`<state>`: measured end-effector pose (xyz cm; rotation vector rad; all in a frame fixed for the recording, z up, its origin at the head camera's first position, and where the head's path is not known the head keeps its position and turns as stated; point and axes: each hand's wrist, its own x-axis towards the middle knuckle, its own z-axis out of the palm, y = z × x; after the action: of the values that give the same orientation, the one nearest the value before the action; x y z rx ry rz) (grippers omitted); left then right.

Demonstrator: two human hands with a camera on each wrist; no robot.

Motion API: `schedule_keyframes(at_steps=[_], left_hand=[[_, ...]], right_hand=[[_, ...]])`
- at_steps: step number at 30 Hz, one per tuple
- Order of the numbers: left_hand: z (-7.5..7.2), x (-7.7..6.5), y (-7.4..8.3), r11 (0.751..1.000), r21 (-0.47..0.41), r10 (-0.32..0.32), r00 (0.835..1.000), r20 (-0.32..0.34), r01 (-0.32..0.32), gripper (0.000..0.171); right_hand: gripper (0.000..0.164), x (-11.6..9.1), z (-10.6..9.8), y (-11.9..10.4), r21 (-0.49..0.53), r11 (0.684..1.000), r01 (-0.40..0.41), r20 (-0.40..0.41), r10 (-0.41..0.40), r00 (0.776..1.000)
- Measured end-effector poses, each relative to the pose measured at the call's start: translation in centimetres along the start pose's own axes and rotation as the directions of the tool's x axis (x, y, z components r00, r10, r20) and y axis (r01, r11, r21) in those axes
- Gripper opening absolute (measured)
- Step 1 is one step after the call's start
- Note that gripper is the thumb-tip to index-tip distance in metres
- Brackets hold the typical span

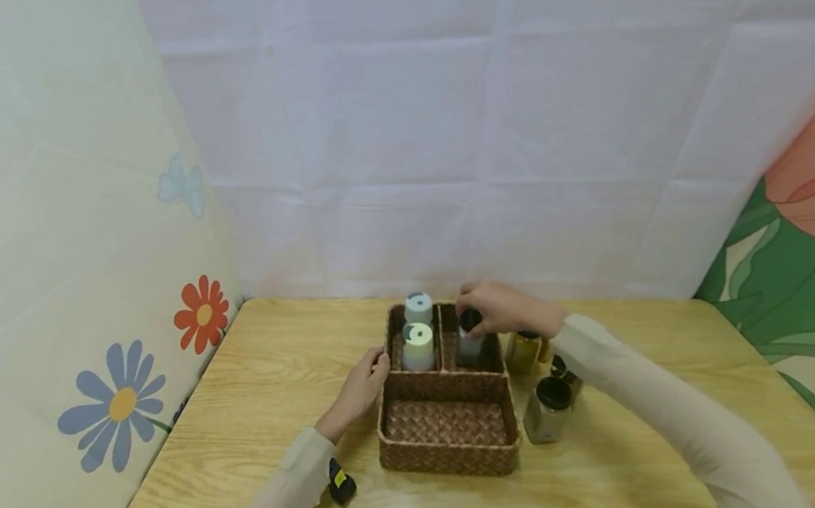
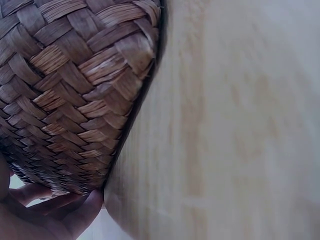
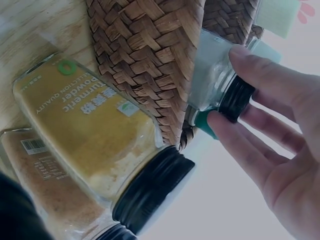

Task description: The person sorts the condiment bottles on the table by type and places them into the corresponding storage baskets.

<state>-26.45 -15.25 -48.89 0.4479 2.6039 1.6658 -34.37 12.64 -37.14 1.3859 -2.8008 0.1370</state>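
A woven brown basket with three compartments stands on the table. My left hand rests against its outer left wall, fingertips touching the weave. Above the back right compartment my right hand pinches the black lid of a clear spice jar. The jar's lower part is hidden behind the basket wall in the right wrist view. A green lid shows close to my fingers. Two pale-capped bottles stand in the back left compartment; the wide front compartment holds nothing.
Right of the basket stand a turmeric powder jar, a jar of brown powder and a black-lidded jar. A small black object with a yellow mark lies by my left forearm. A white cloth hangs behind the table.
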Motion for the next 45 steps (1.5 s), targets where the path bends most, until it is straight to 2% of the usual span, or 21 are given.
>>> schedule_keyframes(at_steps=[11,23,37,41,45], left_hand=[[0.0,0.0,-0.3,1.0,0.001,0.0,1.0,0.007,0.0,0.048],[-0.1,0.0,0.4,1.0,-0.007,0.008,1.0,0.001,-0.008,0.048],[-0.2,0.2,0.1,1.0,0.002,0.002,1.0,-0.008,-0.002,0.047],[-0.2,0.1,0.1,0.999,0.008,0.032,0.999,0.001,-0.032,0.048],[-0.2,-0.3,0.4,0.994,0.045,0.096,0.995,0.001,-0.096,0.054]], right_hand=[[0.039,-0.2,0.3,-0.2,0.026,0.999,-0.019,-0.013,0.019,1.0],[0.038,-0.2,0.2,-0.4,0.01,1.0,-0.013,-0.018,0.013,1.0],[0.043,-0.4,-0.3,-0.3,-0.004,0.999,0.039,-0.004,-0.039,0.999],[0.044,-0.7,-0.3,-0.3,0.006,0.999,0.032,-0.01,-0.032,0.999],[0.039,-1.2,-0.5,-0.4,0.024,0.999,0.023,-0.015,-0.023,1.0]])
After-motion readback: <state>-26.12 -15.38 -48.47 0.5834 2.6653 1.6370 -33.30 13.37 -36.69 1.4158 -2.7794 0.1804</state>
